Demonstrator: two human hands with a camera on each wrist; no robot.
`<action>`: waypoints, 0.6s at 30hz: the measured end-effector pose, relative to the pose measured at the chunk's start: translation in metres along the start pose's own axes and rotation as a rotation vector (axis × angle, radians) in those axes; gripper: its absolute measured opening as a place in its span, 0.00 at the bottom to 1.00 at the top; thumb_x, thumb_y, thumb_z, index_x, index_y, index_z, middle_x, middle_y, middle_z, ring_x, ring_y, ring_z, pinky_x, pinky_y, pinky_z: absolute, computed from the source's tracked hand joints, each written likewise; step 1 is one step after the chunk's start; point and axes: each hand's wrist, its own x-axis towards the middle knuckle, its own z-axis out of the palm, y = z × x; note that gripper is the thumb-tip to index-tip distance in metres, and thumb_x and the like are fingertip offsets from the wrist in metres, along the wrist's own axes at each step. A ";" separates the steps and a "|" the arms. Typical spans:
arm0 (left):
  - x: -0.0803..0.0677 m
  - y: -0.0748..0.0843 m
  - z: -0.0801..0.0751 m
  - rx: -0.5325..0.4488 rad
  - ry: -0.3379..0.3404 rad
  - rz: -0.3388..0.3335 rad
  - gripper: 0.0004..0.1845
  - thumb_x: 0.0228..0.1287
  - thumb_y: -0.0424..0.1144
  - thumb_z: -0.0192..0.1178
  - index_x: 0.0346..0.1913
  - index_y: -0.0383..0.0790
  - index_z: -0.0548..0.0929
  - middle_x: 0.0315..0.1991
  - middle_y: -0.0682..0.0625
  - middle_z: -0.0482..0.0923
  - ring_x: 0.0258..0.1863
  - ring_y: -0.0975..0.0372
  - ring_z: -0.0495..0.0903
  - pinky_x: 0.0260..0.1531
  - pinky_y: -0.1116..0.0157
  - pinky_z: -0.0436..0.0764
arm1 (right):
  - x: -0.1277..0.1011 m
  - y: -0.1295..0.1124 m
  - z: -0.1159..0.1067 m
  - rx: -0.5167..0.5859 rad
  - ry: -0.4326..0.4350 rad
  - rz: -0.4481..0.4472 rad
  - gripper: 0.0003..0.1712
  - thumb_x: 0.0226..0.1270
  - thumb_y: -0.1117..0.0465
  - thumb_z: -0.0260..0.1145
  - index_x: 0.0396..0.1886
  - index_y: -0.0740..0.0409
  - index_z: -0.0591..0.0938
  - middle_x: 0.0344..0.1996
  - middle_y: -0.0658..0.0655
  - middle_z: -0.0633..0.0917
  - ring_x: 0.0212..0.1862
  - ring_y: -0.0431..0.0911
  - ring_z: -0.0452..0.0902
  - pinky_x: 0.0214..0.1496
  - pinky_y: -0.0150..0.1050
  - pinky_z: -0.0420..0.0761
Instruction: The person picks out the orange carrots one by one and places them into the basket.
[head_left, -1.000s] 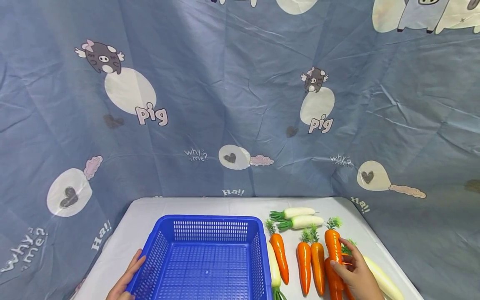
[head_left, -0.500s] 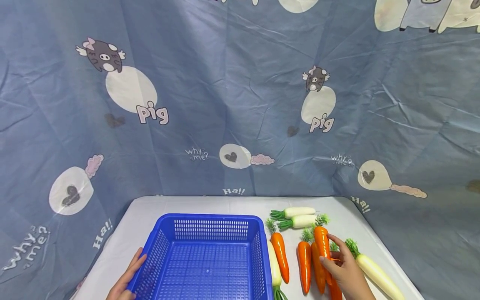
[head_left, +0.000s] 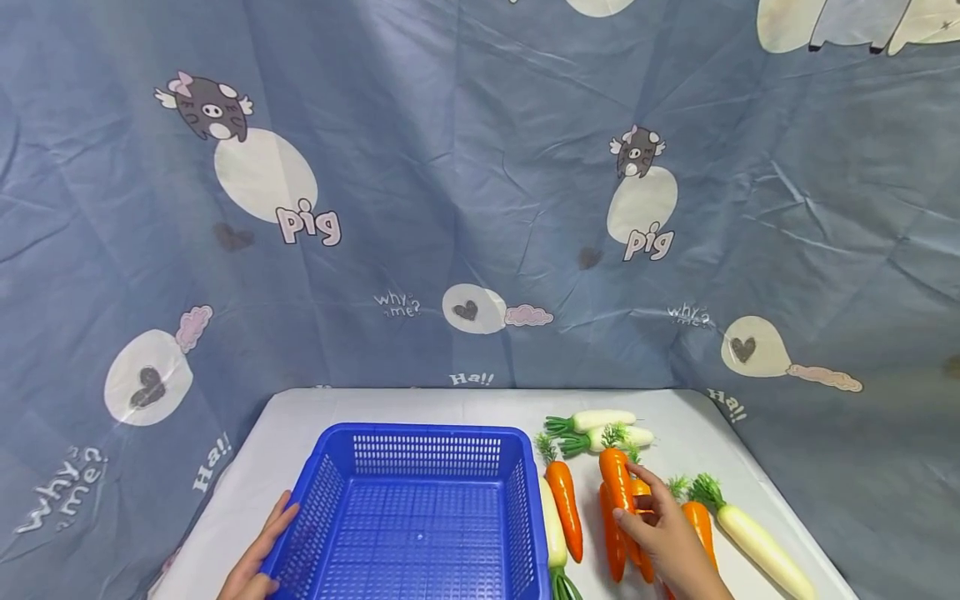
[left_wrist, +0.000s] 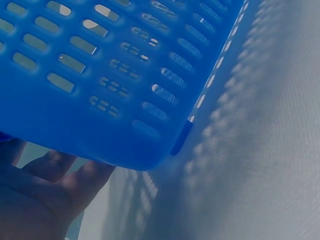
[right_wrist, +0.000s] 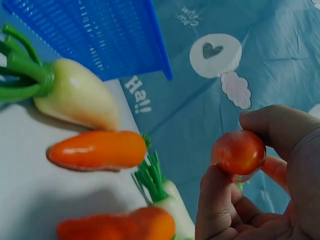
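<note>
The held carrot (head_left: 617,482) stands lifted at the lower right of the frame, pinched by the right hand (head_left: 667,542) over other carrots (head_left: 564,508) and white radishes (head_left: 757,542) on the worktop (head_left: 285,417). Lower left, the left hand (head_left: 258,558) rests with straight fingers against the blue basket (head_left: 420,433).

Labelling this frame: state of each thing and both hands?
blue basket: empty, upright on the table.
held carrot: lifted, gripped by right hand.
left hand: flat against basket's left wall.
white radishes: lying on table.
</note>
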 end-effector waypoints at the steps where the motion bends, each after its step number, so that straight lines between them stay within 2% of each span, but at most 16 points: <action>1: 0.000 0.001 0.000 -0.004 -0.004 -0.022 0.48 0.31 0.18 0.37 0.69 0.17 0.46 0.78 0.55 0.30 0.70 0.84 0.41 0.55 0.82 0.54 | 0.000 -0.001 0.002 0.006 -0.004 0.007 0.39 0.60 0.52 0.69 0.69 0.32 0.62 0.47 0.63 0.76 0.43 0.52 0.76 0.38 0.44 0.80; 8: 0.000 0.003 0.002 0.027 -0.004 -0.067 0.49 0.32 0.18 0.39 0.70 0.20 0.48 0.78 0.56 0.31 0.68 0.85 0.43 0.52 0.81 0.57 | 0.002 -0.009 0.011 0.022 -0.031 0.029 0.40 0.57 0.52 0.71 0.67 0.32 0.64 0.46 0.62 0.75 0.42 0.52 0.74 0.37 0.44 0.78; 13: 0.000 -0.001 0.002 0.002 -0.010 -0.053 0.48 0.33 0.19 0.39 0.70 0.19 0.47 0.78 0.59 0.31 0.69 0.85 0.42 0.54 0.82 0.56 | 0.003 -0.014 0.018 0.029 -0.032 0.010 0.39 0.56 0.55 0.72 0.66 0.30 0.66 0.44 0.63 0.76 0.39 0.52 0.74 0.36 0.44 0.78; 18: 0.000 -0.003 -0.002 -0.024 -0.010 -0.039 0.48 0.33 0.19 0.39 0.70 0.19 0.46 0.77 0.64 0.34 0.68 0.84 0.46 0.52 0.78 0.62 | 0.004 -0.018 0.027 0.030 -0.047 -0.011 0.39 0.56 0.55 0.72 0.65 0.27 0.66 0.46 0.62 0.75 0.38 0.52 0.74 0.34 0.43 0.77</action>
